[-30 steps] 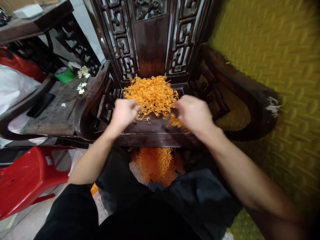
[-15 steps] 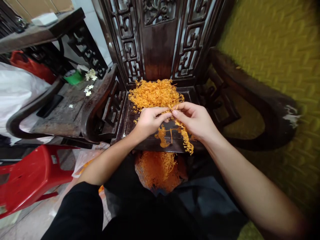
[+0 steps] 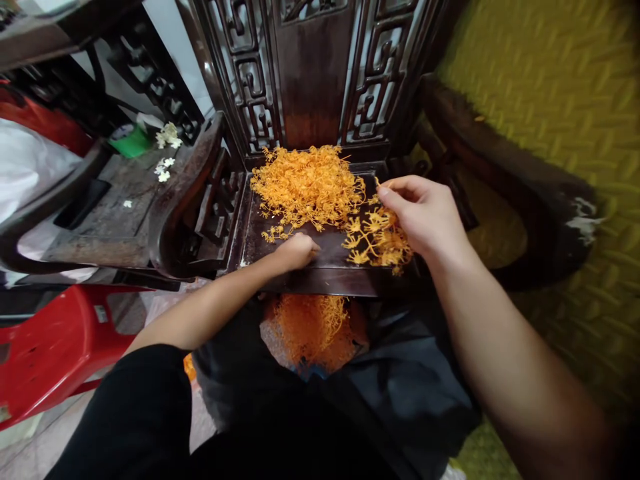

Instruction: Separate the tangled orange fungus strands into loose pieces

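A large heap of orange, branching, curly-tipped sprigs [image 3: 307, 183] lies on the dark wooden chair seat [image 3: 325, 260]. My right hand [image 3: 425, 210] is at the right of the seat, thumb and fingertips pinched on an orange sprig [image 3: 375, 237] whose spread branches hang below and left of the fingers. My left hand [image 3: 296, 252] is closed low over the seat, just in front of the heap. Its fingers are curled away from view, so what they hold, if anything, is hidden.
Below the seat edge, between the knees, a bag [image 3: 317, 333] holds more orange pieces. Curved chair arms [image 3: 193, 200] rise on both sides. At left are a red plastic stool [image 3: 55, 340], a green tape roll [image 3: 130, 140] and small white flowers [image 3: 164, 168].
My hands, together at the sprig before, are now apart. The left has dropped down and left; the right has moved right and slightly up with the sprig. The view has shifted a little.
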`<state>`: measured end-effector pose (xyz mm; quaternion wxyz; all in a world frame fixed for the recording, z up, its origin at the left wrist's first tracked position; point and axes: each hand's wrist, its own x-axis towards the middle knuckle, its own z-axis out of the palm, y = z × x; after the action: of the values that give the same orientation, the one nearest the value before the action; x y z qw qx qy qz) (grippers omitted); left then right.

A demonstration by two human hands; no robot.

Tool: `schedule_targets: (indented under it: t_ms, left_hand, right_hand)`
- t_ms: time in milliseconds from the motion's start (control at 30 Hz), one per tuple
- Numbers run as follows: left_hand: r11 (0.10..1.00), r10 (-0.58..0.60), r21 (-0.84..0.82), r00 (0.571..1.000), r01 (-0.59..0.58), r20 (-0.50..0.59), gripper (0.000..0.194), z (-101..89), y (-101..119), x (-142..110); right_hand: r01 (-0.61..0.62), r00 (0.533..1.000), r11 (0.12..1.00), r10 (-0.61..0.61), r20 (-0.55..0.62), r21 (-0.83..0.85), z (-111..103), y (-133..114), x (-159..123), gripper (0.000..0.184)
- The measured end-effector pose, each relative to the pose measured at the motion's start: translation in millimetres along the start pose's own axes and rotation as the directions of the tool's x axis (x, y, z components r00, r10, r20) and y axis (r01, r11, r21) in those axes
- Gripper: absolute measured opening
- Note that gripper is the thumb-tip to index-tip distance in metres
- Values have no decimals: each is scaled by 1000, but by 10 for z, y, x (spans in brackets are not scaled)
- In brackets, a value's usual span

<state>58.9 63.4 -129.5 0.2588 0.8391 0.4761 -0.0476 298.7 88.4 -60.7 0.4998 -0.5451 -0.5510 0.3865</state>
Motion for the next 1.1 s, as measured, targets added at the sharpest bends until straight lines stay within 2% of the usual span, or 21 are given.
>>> schedule_targets:
  t_ms: [100,167,200,233,300,367,433,500,533,633,667,733,800,867,967,1033,1100]
  left_hand:
    - [999,-12,41,999,10,41,52,118,-86,40]
    - [1000,-15,25,999,14,38,71,45,-117,-25]
    - [999,-31,-8,999,31,6,74,-24,-113,-72]
    - [996,-61,-72,997,57,-51,69,-105,-89,-122]
    - [947,-149,-310,971,85,-188,54,-266,26,-218]
    - [813,-208,-582,943,18,-261,55,-381,213,-301]
    - [701,-175,-707,938,-95,-300,62,-428,413,-364]
    - [719,-95,-664,917,-206,-387,71,-432,554,-402]
    - [757,-69,-607,893,-243,-444,67,-431,587,-411]
    - [827,-95,-511,838,-234,-537,31,-463,545,-413]
    - [816,-127,-538,841,-213,-526,27,-489,500,-414]
    - [744,-180,-645,877,-175,-446,33,-554,399,-431]
    - [671,-204,-727,907,-145,-369,37,-623,308,-474]
    - [658,-234,-744,907,-119,-351,35,-679,236,-529]
    - [678,-281,-728,877,-105,-389,29,-726,163,-592]
    - [656,-301,-747,870,-108,-391,27,-736,152,-604]
    - [612,-311,-783,875,-113,-369,26,-739,180,-596]
  right_hand:
    - [35,999,999,-34,22,-41,18,46,-4,16]
    - [74,996,995,-70,53,-66,15,76,-6,18]
    - [87,994,993,-82,69,-74,15,87,-9,19]
    - [95,993,992,-88,83,-80,20,95,-15,19]
    - [104,990,991,-94,106,-88,42,102,-30,19]
    - [109,988,989,-97,122,-97,87,107,-43,19]
    - [114,987,987,-99,126,-112,148,122,-50,20]
    - [116,987,985,-100,129,-125,207,148,-49,23]
    - [120,987,985,-104,126,-127,229,158,-48,25]
    - [180,979,973,-163,122,-142,238,141,-56,43]
    - [215,971,964,-195,138,-154,221,112,-64,51]
    - [298,942,936,-257,214,-188,161,28,-82,61]
    - [390,898,889,-309,313,-240,81,-58,-89,62]
    - [479,846,823,-342,408,-305,2,-107,-72,55]
    - [563,789,743,-352,503,-363,-75,-71,-16,42]
    - [572,784,723,-343,517,-388,-81,-4,7,40]
    - [558,809,695,-337,481,-453,-51,45,-8,45]
